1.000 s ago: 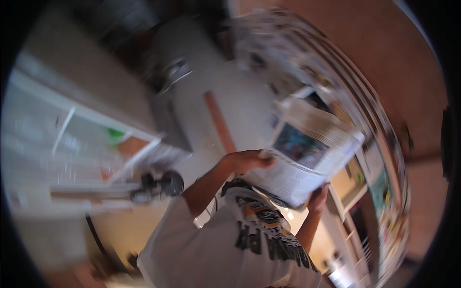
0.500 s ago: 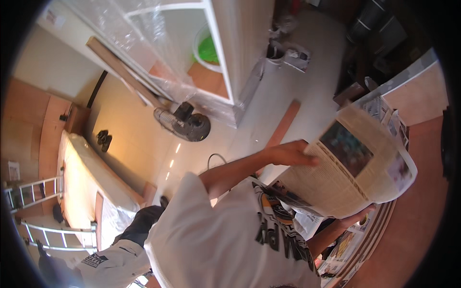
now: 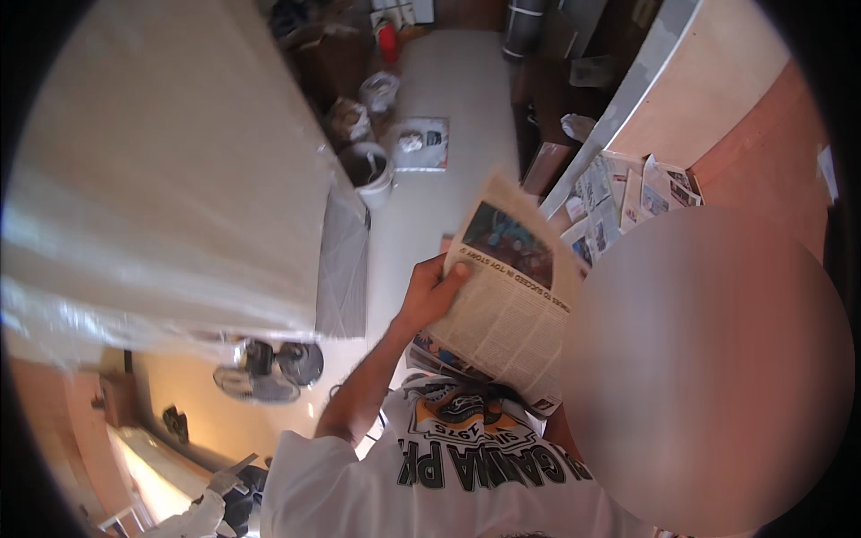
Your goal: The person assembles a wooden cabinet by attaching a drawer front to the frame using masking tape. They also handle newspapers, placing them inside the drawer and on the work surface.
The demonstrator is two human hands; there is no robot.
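A newspaper sheet (image 3: 507,309), printed with a colour photo and columns of text, is held up in front of my chest. My left hand (image 3: 432,289) is closed on its left edge, with the thumb lying on the printed face. More folded paper (image 3: 446,357) shows under the sheet's lower left side. A large round blurred patch covers the right side of the view and hides the sheet's right part. Of my right arm only a bit of forearm shows beside the patch; my right hand is hidden.
Newspapers (image 3: 619,202) lie along the base of the right wall. A white bucket (image 3: 369,170) stands beside a large plastic-covered unit (image 3: 179,179) on the left. Below that are a black fan (image 3: 269,369) and, at the lower left edge, part of another person (image 3: 202,509).
My view has swung to the right, so the fan and bucket sit further left. My left hand still grips the newspaper. My right hand, seen earlier at the sheet's lower edge, is now hidden.
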